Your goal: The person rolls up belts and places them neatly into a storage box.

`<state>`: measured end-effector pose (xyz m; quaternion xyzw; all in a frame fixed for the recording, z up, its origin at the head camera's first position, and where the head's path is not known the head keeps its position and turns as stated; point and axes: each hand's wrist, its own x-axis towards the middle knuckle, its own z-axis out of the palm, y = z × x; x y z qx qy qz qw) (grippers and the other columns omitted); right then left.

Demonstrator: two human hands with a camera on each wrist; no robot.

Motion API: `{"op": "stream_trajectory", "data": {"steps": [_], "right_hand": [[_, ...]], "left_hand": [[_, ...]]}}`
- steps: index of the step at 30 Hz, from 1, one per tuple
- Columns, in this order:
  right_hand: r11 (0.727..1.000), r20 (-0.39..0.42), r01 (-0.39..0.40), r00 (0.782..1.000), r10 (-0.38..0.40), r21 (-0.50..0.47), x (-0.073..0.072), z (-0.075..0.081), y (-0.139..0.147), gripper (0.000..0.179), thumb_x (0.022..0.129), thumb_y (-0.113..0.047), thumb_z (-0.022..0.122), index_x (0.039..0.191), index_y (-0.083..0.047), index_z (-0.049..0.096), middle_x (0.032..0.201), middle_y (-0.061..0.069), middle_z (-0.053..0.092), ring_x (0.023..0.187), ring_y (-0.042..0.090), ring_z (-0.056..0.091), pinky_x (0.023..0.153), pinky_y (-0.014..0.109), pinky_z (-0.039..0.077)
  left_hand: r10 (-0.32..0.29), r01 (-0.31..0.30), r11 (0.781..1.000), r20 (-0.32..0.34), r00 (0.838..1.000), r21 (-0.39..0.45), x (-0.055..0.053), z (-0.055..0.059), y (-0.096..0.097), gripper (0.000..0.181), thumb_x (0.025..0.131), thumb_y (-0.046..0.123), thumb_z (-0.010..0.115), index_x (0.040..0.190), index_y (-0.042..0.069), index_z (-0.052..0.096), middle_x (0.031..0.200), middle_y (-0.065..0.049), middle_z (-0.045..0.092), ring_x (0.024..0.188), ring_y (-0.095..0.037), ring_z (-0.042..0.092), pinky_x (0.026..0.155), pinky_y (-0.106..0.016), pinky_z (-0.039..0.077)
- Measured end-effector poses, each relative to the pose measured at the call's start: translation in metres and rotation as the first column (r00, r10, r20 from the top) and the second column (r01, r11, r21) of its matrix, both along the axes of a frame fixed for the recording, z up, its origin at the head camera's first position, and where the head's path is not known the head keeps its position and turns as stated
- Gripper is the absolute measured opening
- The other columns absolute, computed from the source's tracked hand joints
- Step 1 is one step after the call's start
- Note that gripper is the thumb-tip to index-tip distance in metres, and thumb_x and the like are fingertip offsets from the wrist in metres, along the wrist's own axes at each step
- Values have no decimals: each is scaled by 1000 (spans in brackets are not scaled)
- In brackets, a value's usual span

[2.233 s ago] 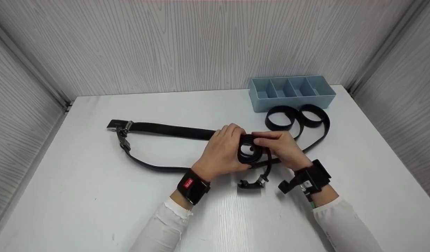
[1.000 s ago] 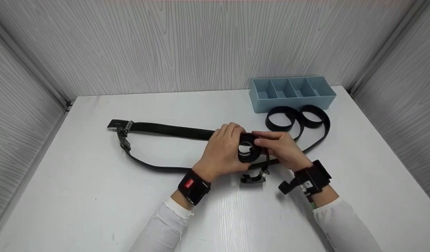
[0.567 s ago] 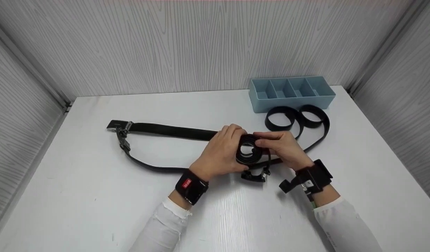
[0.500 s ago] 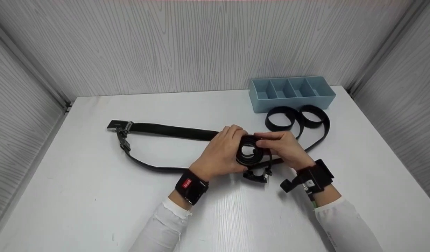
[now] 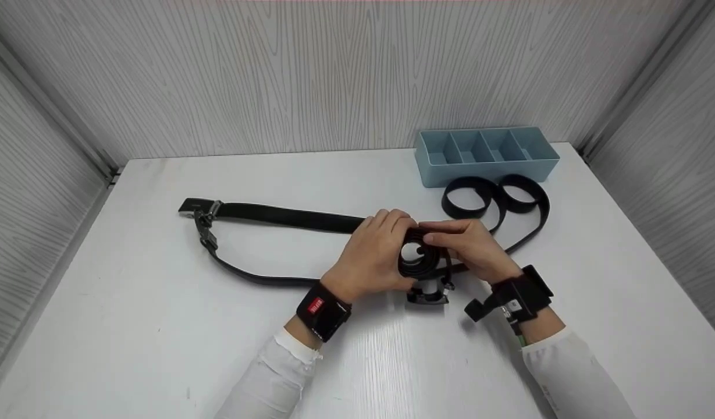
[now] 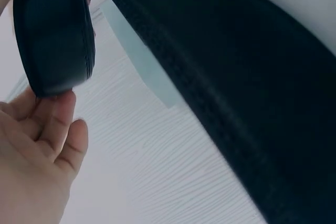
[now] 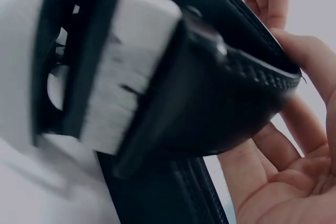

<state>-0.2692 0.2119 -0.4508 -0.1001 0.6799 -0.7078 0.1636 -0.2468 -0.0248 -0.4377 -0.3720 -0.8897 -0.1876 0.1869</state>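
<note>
A black belt (image 5: pixel 431 259) is wound into a coil, held above the table in both hands. The left hand (image 5: pixel 369 259) grips the coil's left side, fingers over the top and thumb below. At its upper right, the right hand (image 5: pixel 476 247) pinches the coil between thumb and fingers. Just below the coil hangs the belt's buckle (image 5: pixel 428 299) on a short free length. In the right wrist view this buckle (image 7: pixel 131 72) is large and blurred, with the strap (image 7: pixel 210 98) curving from it to the fingers. The left wrist view shows the coil's outer face (image 6: pixel 55 35).
Two more black belts lie on the white table (image 5: pixel 159 349). Their buckles (image 5: pixel 197 208) are at the left; a strap (image 5: pixel 287 216) runs behind the hands, and curled ends (image 5: pixel 520 205) lie at the right. A blue divided tray (image 5: pixel 485 173) stands at the back right.
The hanging buckle has come up closer beneath the coil and shifted slightly right, and its free length is shorter. Both hands keep nearly the same place on the coil.
</note>
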Motion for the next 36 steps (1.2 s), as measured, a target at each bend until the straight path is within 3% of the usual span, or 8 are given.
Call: {"op": "stream_trajectory", "data": {"steps": [4, 9, 16, 25, 30, 36], "right_hand": [[999, 16, 19, 1000, -19, -36, 0, 0, -2, 47, 94, -6, 75, 138, 5, 62, 127, 9, 73, 111, 21, 72, 90, 32, 59], [999, 0, 34, 999, -34, -26, 0, 0, -3, 47, 92, -3, 76, 137, 6, 62, 127, 10, 72, 109, 22, 73, 88, 33, 60], [999, -14, 39, 999, -38, 19, 0, 1, -1, 46, 91, -5, 78, 135, 5, 65, 124, 9, 74, 103, 22, 75, 84, 33, 61], [995, -42, -9, 999, 13, 95, -3, 1, 6, 42, 90, -6, 80, 130, 1, 70, 124, 10, 74, 107, 22, 73, 84, 33, 61], [995, -44, -31, 998, 35, 97, -2, 1, 4, 42, 91, -8, 80, 131, -2, 70, 128, 10, 72, 112, 22, 71, 86, 32, 60], [1000, -30, -20, 999, 20, 12, 0, 0, 1, 46, 93, -5, 76, 136, 3, 64, 131, 11, 70, 115, 22, 70, 91, 32, 59]], "left_hand": [[70, -70, 997, -49, 996, 17, 0, -1, 0, 83, 59, 50, 90, 123, 8, 56, 122, -5, 58, 108, -22, 55, 88, -35, 49], [98, -97, 995, -24, 995, 9, -1, -1, -1, 86, 61, 52, 91, 124, 6, 55, 122, -7, 58, 110, -24, 55, 90, -36, 49], [23, -24, 1000, 71, 997, 3, -2, 1, -5, 92, 61, 48, 98, 129, 4, 53, 127, -8, 55, 112, -24, 53, 99, -36, 48], [-87, 89, 996, 111, 990, -17, -1, 2, -5, 86, 68, 39, 96, 136, 9, 54, 134, -5, 55, 116, -23, 52, 103, -36, 47], [-74, 76, 997, 73, 995, -21, -1, 1, -4, 87, 63, 40, 97, 132, 9, 55, 130, -4, 56, 115, -21, 52, 99, -36, 48], [-16, 16, 1000, -63, 998, -4, -2, -2, -1, 87, 60, 53, 92, 126, 8, 57, 124, -4, 58, 110, -21, 55, 90, -35, 49]]}}
